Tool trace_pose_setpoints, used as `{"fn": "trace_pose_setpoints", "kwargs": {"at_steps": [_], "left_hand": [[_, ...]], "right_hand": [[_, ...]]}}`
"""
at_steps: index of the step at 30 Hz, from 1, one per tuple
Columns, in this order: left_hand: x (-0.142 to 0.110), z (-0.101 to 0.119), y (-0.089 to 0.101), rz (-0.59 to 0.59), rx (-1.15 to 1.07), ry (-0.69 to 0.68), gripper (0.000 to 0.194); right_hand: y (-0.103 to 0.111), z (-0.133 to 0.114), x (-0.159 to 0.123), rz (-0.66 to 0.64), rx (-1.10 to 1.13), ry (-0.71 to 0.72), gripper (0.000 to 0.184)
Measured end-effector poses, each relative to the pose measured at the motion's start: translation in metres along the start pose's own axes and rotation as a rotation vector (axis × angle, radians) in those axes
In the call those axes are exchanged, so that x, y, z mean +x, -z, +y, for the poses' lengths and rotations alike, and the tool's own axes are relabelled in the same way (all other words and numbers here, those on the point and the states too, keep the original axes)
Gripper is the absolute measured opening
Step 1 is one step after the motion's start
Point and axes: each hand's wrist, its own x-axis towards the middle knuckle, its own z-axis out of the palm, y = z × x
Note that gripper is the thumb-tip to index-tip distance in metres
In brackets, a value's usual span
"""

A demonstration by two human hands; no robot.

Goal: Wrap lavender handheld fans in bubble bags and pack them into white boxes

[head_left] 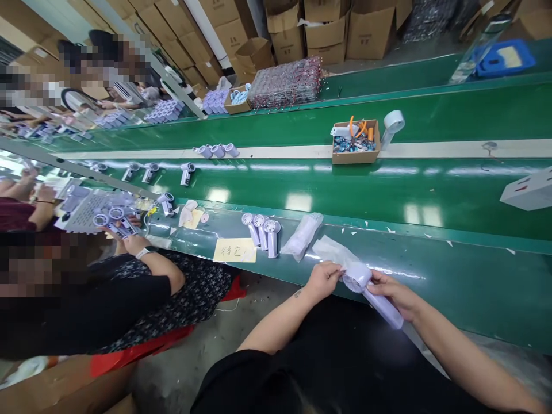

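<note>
Fan [383, 306] tilts in the frame's lower right, right hand [397, 294] gripping its neck, left hand [322, 280] pinching its head's edge.

We find a handheld fan [384, 307] between the left hand [322, 280] and the right hand [395, 292]. On the surface [452, 282] just beyond the left hand lies a plastic bag [332, 249]; farther left, in order, a wrapped packet [303, 234], three fans [261, 225] and a paper sign [228, 250]. Well beyond the hands, we record an open carton [356, 157] of loose items.
</note>
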Motion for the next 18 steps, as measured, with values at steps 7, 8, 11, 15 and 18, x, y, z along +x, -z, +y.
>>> {"fn": "trace_pose_setpoints", "kwargs": {"at_steps": [7,8,11,15,18], "left_hand": [[-0.028,0.027,-0.033,0.168,0.315,-0.301,0.026],[-0.030,0.029,-0.037,0.172,0.354,-0.313,0.026],[-0.025,0.041,-0.048,0.105,0.409,-0.396,0.026],[-0.003,0.062,-0.058,0.042,0.386,-0.426,0.030],[0.004,0.068,-0.063,-0.094,0.308,-0.429,0.028]], "right_hand": [[0.018,0.017,-0.029,0.143,0.141,-0.069,0.029],[0.017,0.018,-0.033,0.167,0.160,-0.052,0.028],[0.013,0.017,-0.042,0.244,0.155,0.013,0.027],[0.012,0.009,-0.049,0.288,0.209,0.073,0.038],[0.022,0.008,-0.050,0.335,0.353,0.091,0.045]]}}
